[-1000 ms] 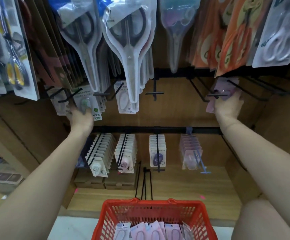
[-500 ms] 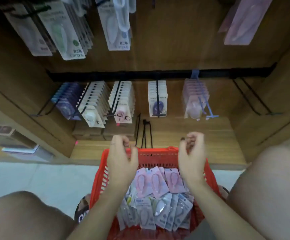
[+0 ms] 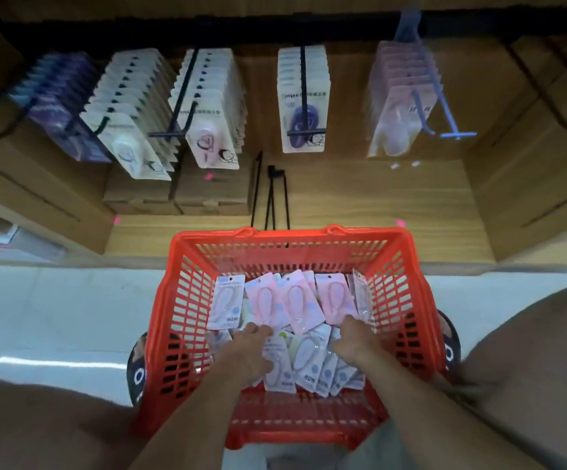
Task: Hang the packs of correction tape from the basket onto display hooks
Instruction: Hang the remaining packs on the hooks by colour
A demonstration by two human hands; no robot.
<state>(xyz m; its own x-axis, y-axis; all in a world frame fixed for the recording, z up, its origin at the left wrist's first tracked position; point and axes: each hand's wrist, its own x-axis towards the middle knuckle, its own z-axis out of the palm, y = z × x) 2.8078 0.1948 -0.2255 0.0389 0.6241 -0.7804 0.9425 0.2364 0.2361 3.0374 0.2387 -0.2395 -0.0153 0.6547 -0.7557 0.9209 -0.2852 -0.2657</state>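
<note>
both hands have come down from the display hooks into the red basket [image 3: 288, 242]: my left hand [image 3: 245, 351] and right hand [image 3: 356, 340] now rest on the loose correction tape packs [image 3: 295, 300], so i judge a fresh pick is starting. whether the fingers have hold of a pack i cannot tell. above, five loaded hook rows [image 3: 304, 100] hang full; four packs stand upright in the basket, more lying beneath.

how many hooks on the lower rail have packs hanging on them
5, left to right: the dark purple packs, white packs, white-and-pink packs, the short row with a purple tape, and pale pink packs on the blue hook. Further hooks may lie outside the view.
</note>
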